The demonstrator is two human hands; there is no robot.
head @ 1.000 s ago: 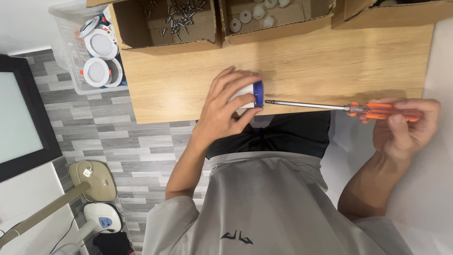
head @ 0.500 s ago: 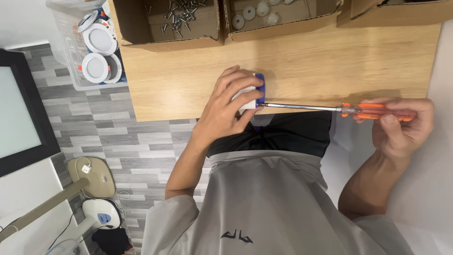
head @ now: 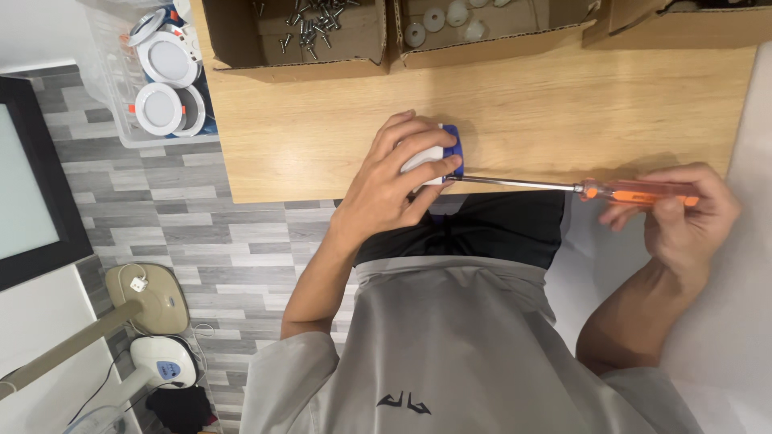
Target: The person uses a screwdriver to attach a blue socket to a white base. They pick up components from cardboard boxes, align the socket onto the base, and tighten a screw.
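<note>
My left hand grips a small round white and blue fitting at the near edge of the wooden table. My right hand holds an orange-handled screwdriver. Its long metal shaft runs level to the left, and its tip meets the fitting just under my left thumb. Most of the fitting is hidden by my fingers.
Open cardboard boxes stand along the table's far side: one with several screws, one with white round parts. A clear plastic bin of round white lamps sits at the left. A fan base and cables lie on the grey floor.
The view has shifted slightly. My hands keep the same hold, with the screwdriver tip staying on the fitting; my right hand's fingers have shifted on the handle.
</note>
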